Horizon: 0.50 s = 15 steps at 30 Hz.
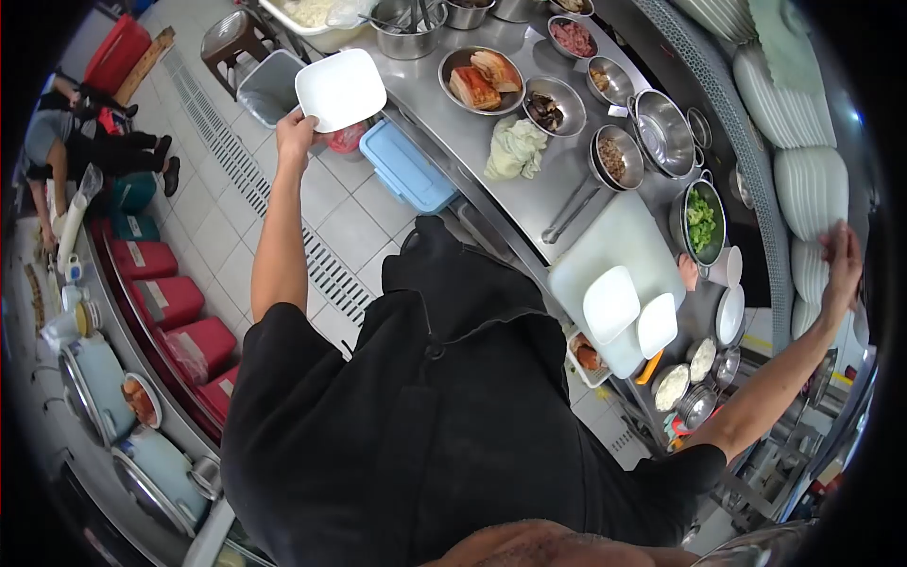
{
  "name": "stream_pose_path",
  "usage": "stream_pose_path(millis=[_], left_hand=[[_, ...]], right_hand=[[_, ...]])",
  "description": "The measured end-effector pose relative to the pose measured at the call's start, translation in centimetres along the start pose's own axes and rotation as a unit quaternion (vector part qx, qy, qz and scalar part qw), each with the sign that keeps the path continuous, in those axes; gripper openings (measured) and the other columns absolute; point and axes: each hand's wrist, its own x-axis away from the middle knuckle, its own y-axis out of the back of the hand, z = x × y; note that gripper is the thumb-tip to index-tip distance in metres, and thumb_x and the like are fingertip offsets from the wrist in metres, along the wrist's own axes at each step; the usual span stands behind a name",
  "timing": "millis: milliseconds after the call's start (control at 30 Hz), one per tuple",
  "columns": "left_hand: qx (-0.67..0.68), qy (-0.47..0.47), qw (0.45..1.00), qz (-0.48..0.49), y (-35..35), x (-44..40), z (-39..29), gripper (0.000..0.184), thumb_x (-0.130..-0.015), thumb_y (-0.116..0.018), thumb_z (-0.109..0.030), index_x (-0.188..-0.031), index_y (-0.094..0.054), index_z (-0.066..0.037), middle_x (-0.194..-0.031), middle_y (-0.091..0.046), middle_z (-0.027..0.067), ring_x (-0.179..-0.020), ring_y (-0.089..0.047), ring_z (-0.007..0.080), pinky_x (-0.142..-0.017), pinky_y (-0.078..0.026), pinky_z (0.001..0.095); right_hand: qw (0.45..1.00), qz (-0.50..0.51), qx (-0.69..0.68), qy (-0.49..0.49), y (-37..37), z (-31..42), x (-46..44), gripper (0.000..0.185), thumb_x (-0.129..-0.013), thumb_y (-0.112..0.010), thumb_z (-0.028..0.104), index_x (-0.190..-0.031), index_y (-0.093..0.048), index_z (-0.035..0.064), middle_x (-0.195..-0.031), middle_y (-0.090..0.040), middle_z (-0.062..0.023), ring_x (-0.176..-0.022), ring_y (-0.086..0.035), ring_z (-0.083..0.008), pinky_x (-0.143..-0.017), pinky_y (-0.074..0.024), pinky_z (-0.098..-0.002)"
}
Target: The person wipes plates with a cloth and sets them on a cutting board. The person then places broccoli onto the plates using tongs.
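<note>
My left hand (297, 134) grips a white square plate (342, 91) by its near edge, out past the counter's side. On the far right, my right hand (843, 268) is raised beside the stacked white plates (814, 194) on the shelf, its fingers partly stretched out and apart; no held plate shows in it. Two white dishes, one larger (610, 304) and one smaller (657, 326), lie on the pale cutting board (590, 248) in front of my body.
Metal bowls on the steel counter (425, 85) hold pork belly (475, 87), dark mushrooms (545, 111), minced food (611, 157) and chopped greens (700, 222). A crumpled cloth (515, 148) lies near them. Below stands a blue-lidded bin (408, 165). Another person (71, 151) sits at far left.
</note>
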Motion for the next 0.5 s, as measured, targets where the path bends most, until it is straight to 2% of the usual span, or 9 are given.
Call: stream_pose_path(millis=[33,133,167,267,333,367,400,433,500], left_hand=[[-0.028,0.012,0.999,0.009,0.0,-2.1,0.8,0.033,-0.086,-0.052,-0.001,-0.115,-0.059,0.013,-0.103,-0.067,0.0181,-0.081,-0.07,0.0272,-0.068,-0.063,0.0352],[-0.093,0.01,0.993,0.067,0.0,-6.6,2.9,0.036,-0.085,-0.053,-0.004,-0.116,-0.06,0.014,-0.102,-0.068,0.0184,-0.08,-0.07,0.0272,-0.064,-0.062,0.0338],[-0.109,0.001,0.989,0.102,-1.0,-7.9,3.0,0.037,-0.085,-0.053,-0.005,-0.116,-0.06,0.014,-0.101,-0.068,0.0185,-0.08,-0.071,0.0271,-0.062,-0.062,0.0332],[-0.114,0.008,0.982,0.149,-3.6,-7.0,-0.4,0.038,-0.082,-0.053,-0.007,-0.113,-0.063,0.012,-0.096,-0.07,0.0162,-0.076,-0.07,0.0232,-0.055,-0.058,0.0301],[-0.094,-0.003,0.976,0.195,-5.3,-5.5,-4.1,0.036,-0.082,-0.054,-0.007,-0.111,-0.063,0.011,-0.093,-0.069,0.015,-0.072,-0.069,0.0219,-0.055,-0.057,0.0291],[-0.086,-0.015,0.974,0.21,-6.9,-5.4,-6.2,0.034,-0.083,-0.054,-0.007,-0.11,-0.064,0.011,-0.093,-0.069,0.0148,-0.071,-0.068,0.0219,-0.055,-0.057,0.0291],[-0.078,-0.025,0.971,0.224,-8.6,-5.1,-8.1,0.032,-0.083,-0.055,-0.008,-0.108,-0.064,0.011,-0.092,-0.069,0.0145,-0.07,-0.068,0.0218,-0.055,-0.057,0.029],[-0.07,-0.033,0.967,0.242,-10.3,-5.1,-9.6,0.031,-0.084,-0.055,-0.008,-0.107,-0.064,0.01,-0.091,-0.069,0.0142,-0.069,-0.067,0.0218,-0.055,-0.057,0.029],[-0.054,-0.049,0.958,0.279,-15.5,-7.4,-11.3,0.025,-0.084,-0.056,-0.006,-0.102,-0.064,0.01,-0.091,-0.067,0.0145,-0.07,-0.067,0.0237,-0.057,-0.058,0.0316]], right_hand=[[0.998,-0.06,0.02,-0.013,-0.4,2.7,1.2,0.041,-0.097,-0.062,0.042,-0.114,-0.068,0.005,-0.086,-0.068,-0.0009,-0.081,-0.063,-0.0078,-0.07,-0.0448,-0.0214],[0.998,-0.033,-0.038,-0.046,2.8,4.2,2.9,0.039,-0.097,-0.062,0.039,-0.111,-0.067,0.0025,-0.089,-0.069,-0.0031,-0.084,-0.066,-0.0103,-0.075,-0.0464,-0.0234],[0.995,-0.056,-0.047,-0.065,2.5,6.6,5.4,0.043,-0.097,-0.058,0.044,-0.112,-0.063,0.0043,-0.1,-0.066,-0.0054,-0.09,-0.054,-0.0112,-0.089,-0.0407,-0.0284],[0.981,-0.165,-0.04,-0.089,1.0,11.3,13.0,0.039,-0.1,-0.057,0.036,-0.114,-0.063,-0.0004,-0.098,-0.068,-0.0055,-0.087,-0.056,-0.01,-0.087,-0.0423,-0.0268],[0.973,-0.213,-0.047,-0.083,0.3,12.0,18.6,0.032,-0.099,-0.061,0.027,-0.11,-0.066,-0.0019,-0.093,-0.071,-0.0085,-0.085,-0.067,-0.014,-0.085,-0.0482,-0.0279],[0.973,-0.21,-0.053,-0.075,0.0,11.5,21.6,0.027,-0.1,-0.059,0.021,-0.11,-0.064,-0.0032,-0.095,-0.072,-0.0122,-0.084,-0.067,-0.0162,-0.085,-0.0499,-0.0288],[0.963,-0.247,-0.068,-0.085,-2.3,13.0,24.2,0.026,-0.101,-0.057,0.02,-0.109,-0.064,-0.0039,-0.097,-0.072,-0.0161,-0.084,-0.068,-0.017,-0.082,-0.0515,-0.0293],[0.962,-0.234,-0.074,-0.118,-3.9,13.0,26.8,0.027,-0.101,-0.057,0.021,-0.107,-0.065,-0.0043,-0.096,-0.072,-0.0166,-0.086,-0.069,-0.0177,-0.08,-0.0526,-0.03],[0.956,-0.241,-0.051,-0.158,-9.0,15.8,29.7,0.027,-0.101,-0.057,0.02,-0.109,-0.065,-0.004,-0.096,-0.072,-0.0137,-0.082,-0.068,-0.0163,-0.079,-0.0528,-0.0279]])
